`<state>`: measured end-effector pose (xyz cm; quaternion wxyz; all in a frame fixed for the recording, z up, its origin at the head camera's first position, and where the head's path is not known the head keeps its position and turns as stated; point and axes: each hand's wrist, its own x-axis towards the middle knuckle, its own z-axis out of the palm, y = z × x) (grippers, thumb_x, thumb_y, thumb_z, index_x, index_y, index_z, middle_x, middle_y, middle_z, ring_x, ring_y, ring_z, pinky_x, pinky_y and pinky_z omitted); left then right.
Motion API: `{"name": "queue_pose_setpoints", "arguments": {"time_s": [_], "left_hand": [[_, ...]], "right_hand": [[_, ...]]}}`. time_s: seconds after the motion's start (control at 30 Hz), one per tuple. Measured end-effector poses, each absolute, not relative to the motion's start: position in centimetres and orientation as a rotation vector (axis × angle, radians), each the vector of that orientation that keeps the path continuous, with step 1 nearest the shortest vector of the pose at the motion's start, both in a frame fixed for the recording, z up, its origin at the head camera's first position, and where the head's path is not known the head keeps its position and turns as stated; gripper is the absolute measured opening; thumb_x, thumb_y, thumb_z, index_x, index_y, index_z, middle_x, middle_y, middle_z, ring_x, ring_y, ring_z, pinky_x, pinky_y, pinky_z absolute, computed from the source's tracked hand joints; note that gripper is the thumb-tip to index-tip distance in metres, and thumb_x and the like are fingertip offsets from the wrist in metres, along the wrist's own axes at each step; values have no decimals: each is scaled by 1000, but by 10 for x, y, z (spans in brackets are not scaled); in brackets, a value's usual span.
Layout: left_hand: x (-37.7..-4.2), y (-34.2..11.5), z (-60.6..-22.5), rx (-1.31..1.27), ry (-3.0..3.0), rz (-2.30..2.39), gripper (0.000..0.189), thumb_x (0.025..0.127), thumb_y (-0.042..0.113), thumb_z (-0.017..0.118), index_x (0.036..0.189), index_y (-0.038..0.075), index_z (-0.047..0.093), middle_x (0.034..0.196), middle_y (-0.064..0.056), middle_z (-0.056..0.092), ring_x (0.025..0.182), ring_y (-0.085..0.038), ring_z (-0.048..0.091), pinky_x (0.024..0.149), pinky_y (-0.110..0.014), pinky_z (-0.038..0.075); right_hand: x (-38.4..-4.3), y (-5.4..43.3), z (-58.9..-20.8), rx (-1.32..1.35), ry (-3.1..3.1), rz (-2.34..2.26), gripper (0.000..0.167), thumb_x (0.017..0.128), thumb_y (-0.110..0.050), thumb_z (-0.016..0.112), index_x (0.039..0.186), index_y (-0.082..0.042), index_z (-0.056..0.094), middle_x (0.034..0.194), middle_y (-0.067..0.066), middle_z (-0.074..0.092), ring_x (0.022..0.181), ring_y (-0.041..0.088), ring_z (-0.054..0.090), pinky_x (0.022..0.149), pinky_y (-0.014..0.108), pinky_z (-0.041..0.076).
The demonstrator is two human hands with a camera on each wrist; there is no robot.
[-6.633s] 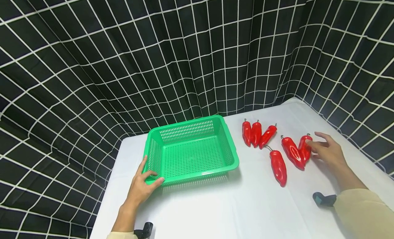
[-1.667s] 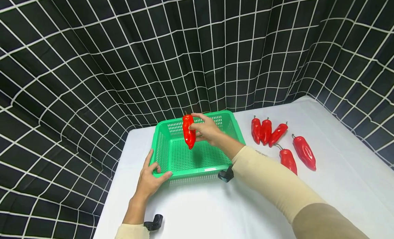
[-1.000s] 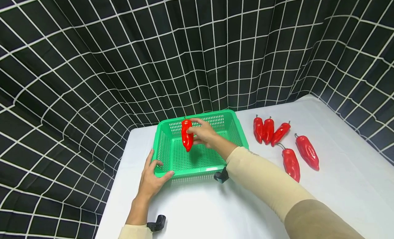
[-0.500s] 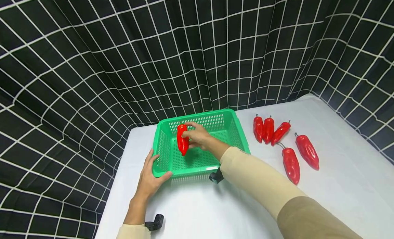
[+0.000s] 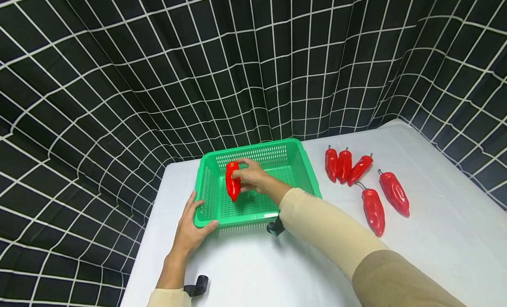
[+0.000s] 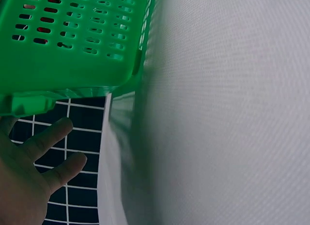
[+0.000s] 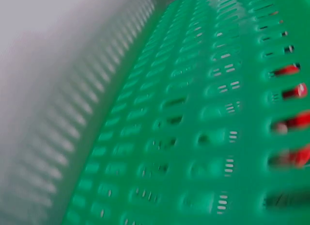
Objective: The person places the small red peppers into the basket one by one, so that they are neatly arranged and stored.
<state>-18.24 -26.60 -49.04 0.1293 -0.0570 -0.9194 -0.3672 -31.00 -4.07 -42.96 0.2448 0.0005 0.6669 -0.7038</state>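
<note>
In the head view, my right hand (image 5: 252,176) pinches a red pepper (image 5: 233,181) between thumb and fingers, stem end up. The pepper is inside the green basket (image 5: 259,219), toward its left end. My left hand (image 5: 189,230) lies at the basket's front left corner, thumb along the front rim. The left wrist view shows two straight, spread fingers (image 6: 53,138) of it outside the basket wall (image 6: 63,72). Bits of the red pepper (image 7: 295,121) show through the slots in the right wrist view; the right hand is hidden there.
Several more red peppers lie right of the basket: three in a back group (image 5: 344,166), one pepper (image 5: 373,212) in front, another pepper (image 5: 394,193) farthest right. A white cloth (image 5: 253,272) covers the table. A black gridded curtain (image 5: 237,69) hangs behind and at both sides.
My right hand has taken the rightmost pepper from the table and brought it left over the basket. Over the last second it has lowered the pepper, shifting slightly left. My left hand stays at the corner.
</note>
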Motion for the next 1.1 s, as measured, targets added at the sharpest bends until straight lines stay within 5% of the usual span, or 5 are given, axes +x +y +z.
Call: {"name": "queue_pose_setpoints", "arguments": {"time_s": [0.47, 1.1], "left_hand": [[-178, -271, -489, -176, -2645, -1088, 70, 74, 36, 82, 132, 13, 51, 158, 6, 19, 139, -34, 27, 100, -59, 34], [-180, -266, -490, -184, -2662, -1094, 68, 74, 33, 82, 131, 12, 52, 159, 5, 17, 140, -34, 24, 100, -59, 33]], "right_hand": [[-311, -74, -436, 35, 1925, -1815, 56, 83, -4, 67, 134, -14, 46, 101, 18, 59, 66, 33, 67, 73, 48, 55], [-308, -71, -464, 39, 1836, -1702, 66, 84, 2, 68, 142, -9, 38, 98, 26, 63, 83, 40, 67, 79, 49, 53]]}}
